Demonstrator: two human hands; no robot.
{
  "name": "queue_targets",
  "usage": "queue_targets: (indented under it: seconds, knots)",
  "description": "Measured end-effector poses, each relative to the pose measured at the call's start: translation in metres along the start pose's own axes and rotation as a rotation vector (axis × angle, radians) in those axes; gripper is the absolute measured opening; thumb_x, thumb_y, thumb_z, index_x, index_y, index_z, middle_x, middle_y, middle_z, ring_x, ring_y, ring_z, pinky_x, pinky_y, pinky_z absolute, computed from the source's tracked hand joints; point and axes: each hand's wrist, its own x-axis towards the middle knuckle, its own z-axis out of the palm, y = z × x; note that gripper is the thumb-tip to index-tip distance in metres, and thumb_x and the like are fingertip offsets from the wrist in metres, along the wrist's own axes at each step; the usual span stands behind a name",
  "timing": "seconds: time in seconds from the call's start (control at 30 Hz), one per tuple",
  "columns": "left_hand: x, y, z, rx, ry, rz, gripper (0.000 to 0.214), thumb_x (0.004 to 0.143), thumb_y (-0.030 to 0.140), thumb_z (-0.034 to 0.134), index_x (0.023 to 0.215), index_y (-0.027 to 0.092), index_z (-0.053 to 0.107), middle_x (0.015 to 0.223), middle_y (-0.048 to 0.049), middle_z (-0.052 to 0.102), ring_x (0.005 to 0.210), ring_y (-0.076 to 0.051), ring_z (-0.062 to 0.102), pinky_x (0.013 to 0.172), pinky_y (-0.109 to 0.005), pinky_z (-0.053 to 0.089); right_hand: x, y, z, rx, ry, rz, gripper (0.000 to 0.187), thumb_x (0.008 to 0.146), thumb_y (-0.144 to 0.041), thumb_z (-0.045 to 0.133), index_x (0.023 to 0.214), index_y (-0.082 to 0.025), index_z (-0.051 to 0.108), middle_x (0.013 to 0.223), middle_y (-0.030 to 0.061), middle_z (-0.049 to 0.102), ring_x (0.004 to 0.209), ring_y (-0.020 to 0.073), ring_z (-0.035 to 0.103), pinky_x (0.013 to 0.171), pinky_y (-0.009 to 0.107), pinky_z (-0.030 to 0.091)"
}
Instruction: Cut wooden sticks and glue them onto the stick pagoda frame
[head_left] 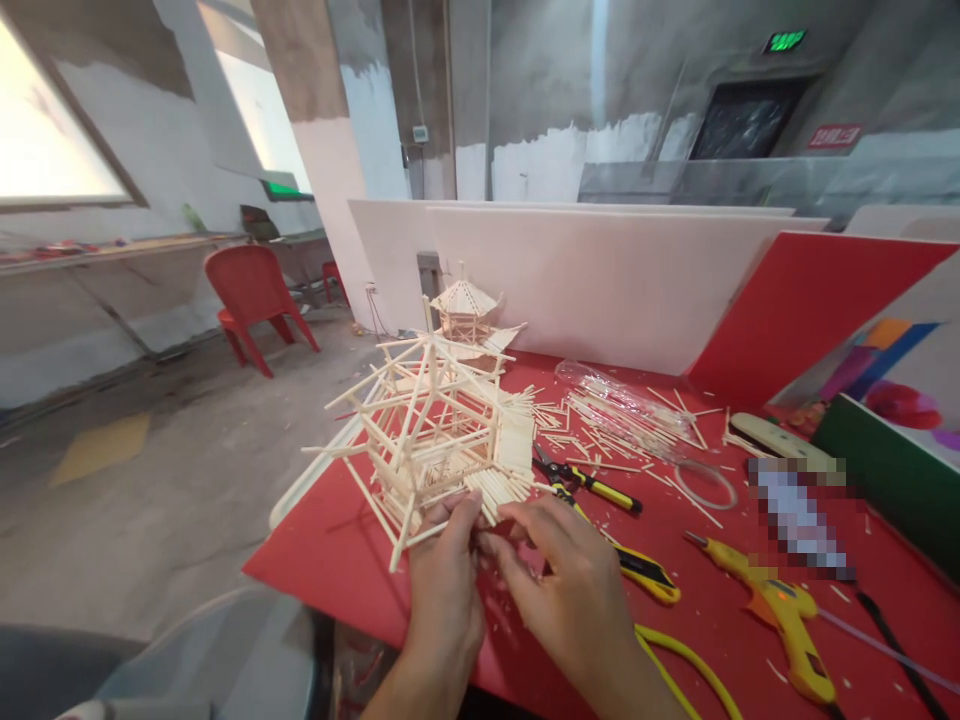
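A pale wooden-stick model building (435, 430) stands tilted near the left edge of the red table (337, 560). My left hand (444, 590) is closed, its fingertips pinching the model's lower edge. My right hand (570, 590) sits beside it, fingers curled and pinching at the same lower edge near a row of sticks. A smaller finished stick pavilion (466, 310) stands behind the model.
Loose sticks (600, 430) and a clear plastic bag (622, 400) lie mid-table. Yellow-handled pliers (592, 482), a yellow utility knife (649, 572) and a yellow glue gun (780, 610) lie to the right. White boards (585, 280) back the table. A red chair (251, 300) stands at left.
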Motion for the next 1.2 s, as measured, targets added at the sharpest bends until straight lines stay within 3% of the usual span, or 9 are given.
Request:
queue_targets:
  seconds: [0.3, 0.77, 1.2]
  knots:
    - [0.004, -0.005, -0.004, 0.192, -0.003, 0.153, 0.025, 0.063, 0.033, 0.080, 0.066, 0.014, 0.064, 0.045, 0.0046, 0.055, 0.042, -0.008, 0.047, 0.043, -0.018, 0.035, 0.000, 0.013, 0.003, 0.026, 0.046, -0.009, 0.007, 0.089, -0.022, 0.060, 0.094, -0.022, 0.064, 0.080, 0.0023, 0.064, 0.075, 0.0158, 0.060, 0.068, 0.026, 0.046]
    - [0.006, -0.003, -0.003, 0.149, -0.012, 0.089, 0.023, 0.061, 0.027, 0.080, 0.063, 0.015, 0.061, 0.046, 0.0042, 0.055, 0.042, -0.008, 0.047, 0.042, -0.018, 0.035, 0.002, 0.013, 0.006, 0.062, 0.042, 0.017, 0.004, 0.089, -0.022, 0.061, 0.093, -0.022, 0.063, 0.080, 0.0014, 0.063, 0.075, 0.0166, 0.058, 0.070, 0.027, 0.044]
    - [0.004, 0.002, -0.003, 0.203, -0.033, 0.067, 0.024, 0.062, 0.030, 0.078, 0.058, 0.015, 0.059, 0.045, 0.0039, 0.054, 0.041, -0.007, 0.045, 0.041, -0.018, 0.031, -0.008, 0.011, -0.013, 0.093, 0.003, 0.012, 0.015, 0.088, -0.020, 0.061, 0.103, -0.023, 0.062, 0.080, 0.0009, 0.062, 0.074, 0.0147, 0.059, 0.068, 0.025, 0.044]
